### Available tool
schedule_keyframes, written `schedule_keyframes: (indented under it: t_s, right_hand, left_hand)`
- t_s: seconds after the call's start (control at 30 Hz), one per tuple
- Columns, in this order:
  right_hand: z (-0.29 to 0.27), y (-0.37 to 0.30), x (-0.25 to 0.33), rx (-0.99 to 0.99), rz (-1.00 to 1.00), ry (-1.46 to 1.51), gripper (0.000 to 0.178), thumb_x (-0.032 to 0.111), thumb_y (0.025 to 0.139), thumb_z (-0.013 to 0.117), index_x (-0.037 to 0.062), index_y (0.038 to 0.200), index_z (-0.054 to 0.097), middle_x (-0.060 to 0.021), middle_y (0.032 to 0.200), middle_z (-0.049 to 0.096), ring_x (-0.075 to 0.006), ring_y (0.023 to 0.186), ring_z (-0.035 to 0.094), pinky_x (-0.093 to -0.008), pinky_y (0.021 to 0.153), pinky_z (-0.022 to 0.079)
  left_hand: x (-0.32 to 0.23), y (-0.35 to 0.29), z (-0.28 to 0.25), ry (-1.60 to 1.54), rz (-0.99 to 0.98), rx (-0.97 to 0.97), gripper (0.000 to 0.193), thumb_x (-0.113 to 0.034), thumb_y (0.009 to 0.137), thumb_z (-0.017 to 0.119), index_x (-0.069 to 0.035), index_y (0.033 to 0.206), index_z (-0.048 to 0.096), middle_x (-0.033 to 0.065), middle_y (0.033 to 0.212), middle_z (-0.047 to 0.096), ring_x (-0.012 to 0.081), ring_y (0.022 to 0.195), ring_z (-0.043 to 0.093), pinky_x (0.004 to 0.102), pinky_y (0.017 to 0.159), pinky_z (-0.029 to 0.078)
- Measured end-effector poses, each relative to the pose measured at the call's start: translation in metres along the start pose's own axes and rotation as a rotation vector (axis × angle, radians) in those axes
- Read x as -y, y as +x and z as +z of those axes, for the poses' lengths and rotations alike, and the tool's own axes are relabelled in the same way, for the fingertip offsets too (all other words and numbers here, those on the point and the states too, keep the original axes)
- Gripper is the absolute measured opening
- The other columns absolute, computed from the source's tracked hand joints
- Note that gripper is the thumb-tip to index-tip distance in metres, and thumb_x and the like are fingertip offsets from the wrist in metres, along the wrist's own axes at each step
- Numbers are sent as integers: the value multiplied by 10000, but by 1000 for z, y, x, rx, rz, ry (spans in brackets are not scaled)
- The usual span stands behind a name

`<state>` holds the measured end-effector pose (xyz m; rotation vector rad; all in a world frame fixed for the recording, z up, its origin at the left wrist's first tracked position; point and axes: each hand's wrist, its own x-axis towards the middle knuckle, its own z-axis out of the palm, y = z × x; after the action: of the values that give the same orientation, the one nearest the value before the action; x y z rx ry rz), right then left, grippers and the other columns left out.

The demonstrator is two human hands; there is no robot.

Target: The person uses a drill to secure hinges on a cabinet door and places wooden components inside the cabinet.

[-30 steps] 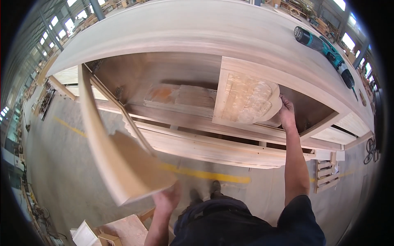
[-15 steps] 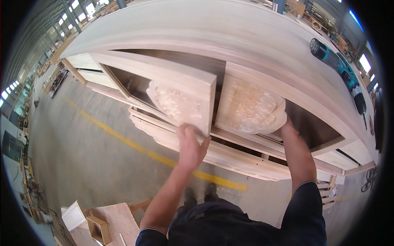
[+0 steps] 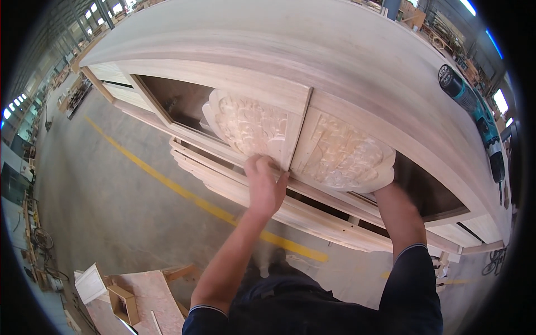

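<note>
Doors [image 3: 254, 120]: two, carved, edge to edge mid-front on one cabinet [image 3: 240, 33]; one drill [image 3: 487, 131] up by its right edge! Left hand [image 3: 263, 187] half-curled, grasping the left door's [image 3: 254, 125] lower inner corner; right hand hidden behind the right door [image 3: 349, 151], hold impossible to tell. Scalloped edges [image 3: 212, 114] pointing outward, long axes along the cabinet's front.

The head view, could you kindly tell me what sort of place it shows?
Probably a furniture workshop: a bare wooden cabinet with carved doors, and a drill lying on its top.
</note>
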<state>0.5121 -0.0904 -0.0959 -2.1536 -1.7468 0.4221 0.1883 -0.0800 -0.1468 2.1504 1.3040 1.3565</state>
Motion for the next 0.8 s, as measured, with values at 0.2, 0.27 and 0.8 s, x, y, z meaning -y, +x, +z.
schedule_keyframes:
  t_s: [0.2,0.27,0.8]
  right_hand:
    - [2,4,2,17,-10,-18,369,177,909,702,20,1242,692,-144,1155,728,-249,1053,684,-347,965,526]
    - [9,10,4,33,-26,-9,367,178,907,702,20,1239,693,-146,1152,728,-253,1051,684,-350,962,527]
    - [6,24,7,57,-35,-51,359,191,898,704,26,1217,699,-160,1123,728,-278,1033,687,-367,942,537]
  left_hand:
    - [-3,-50,28,-187,-225,-66,823,8,814,749,124,1476,275,363,1452,358,533,1367,336,528,1173,278]
    - [-7,-68,33,-237,-261,4,901,-11,856,702,155,1538,136,394,1548,234,547,1456,227,515,1230,192]
    - [-26,-74,59,-371,-254,167,986,-15,841,644,141,1572,0,444,1619,-44,617,1508,-80,569,1256,50]
